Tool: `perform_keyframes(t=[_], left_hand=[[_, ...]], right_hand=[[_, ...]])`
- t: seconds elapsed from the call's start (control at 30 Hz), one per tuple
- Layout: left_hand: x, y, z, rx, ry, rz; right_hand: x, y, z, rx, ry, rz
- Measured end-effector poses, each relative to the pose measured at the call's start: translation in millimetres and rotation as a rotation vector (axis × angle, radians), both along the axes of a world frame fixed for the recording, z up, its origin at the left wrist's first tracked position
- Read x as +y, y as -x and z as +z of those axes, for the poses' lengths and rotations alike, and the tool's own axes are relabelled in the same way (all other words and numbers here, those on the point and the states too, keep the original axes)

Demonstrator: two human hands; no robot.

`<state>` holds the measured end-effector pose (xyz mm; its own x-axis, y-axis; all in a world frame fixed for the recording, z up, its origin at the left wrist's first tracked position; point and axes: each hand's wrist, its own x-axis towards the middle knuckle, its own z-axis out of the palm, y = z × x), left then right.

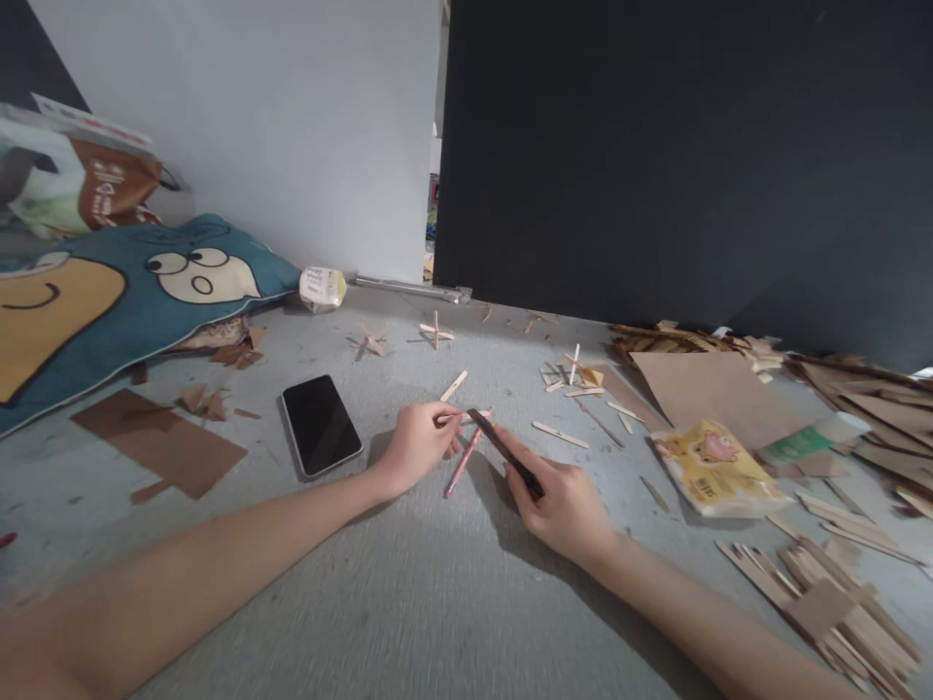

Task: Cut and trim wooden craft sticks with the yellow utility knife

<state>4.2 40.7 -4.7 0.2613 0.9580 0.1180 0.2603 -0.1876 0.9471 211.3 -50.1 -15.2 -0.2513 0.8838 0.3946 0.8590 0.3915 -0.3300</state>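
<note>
In the middle of the head view, my left hand [417,447] pinches a small wooden craft stick [466,418] between thumb and fingers. My right hand [565,506] is closed around a slim dark utility knife [516,465], whose front end is close to the stick's tip. Whether the two touch is too blurred to tell. A pink pencil [462,471] lies on the table between my hands. Just beyond my left hand rests another craft stick [455,385]. A black phone [322,425] lies to the left of that hand.
Small stick crosses [435,332] stand farther back. On the right are a yellow packet [718,469], a green-and-white tube [812,439], piled sticks [823,603] and cardboard scraps [718,384]. A blue cushion [153,316] and brown cardboard [160,442] lie left. Panels [677,165] stand behind.
</note>
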Motion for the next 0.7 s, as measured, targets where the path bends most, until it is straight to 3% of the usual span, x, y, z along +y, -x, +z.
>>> perform_keyframes(t=[0.27,0.7], left_hand=[[-2,1,0.5,0.079,-0.063,0.026],[-4,2,-0.2,0.236,-0.217,-0.062]], right_hand=[[-1,4,4.1,-0.016,0.050,0.011],[-2,15,9.4,-0.098,0.060,-0.022]])
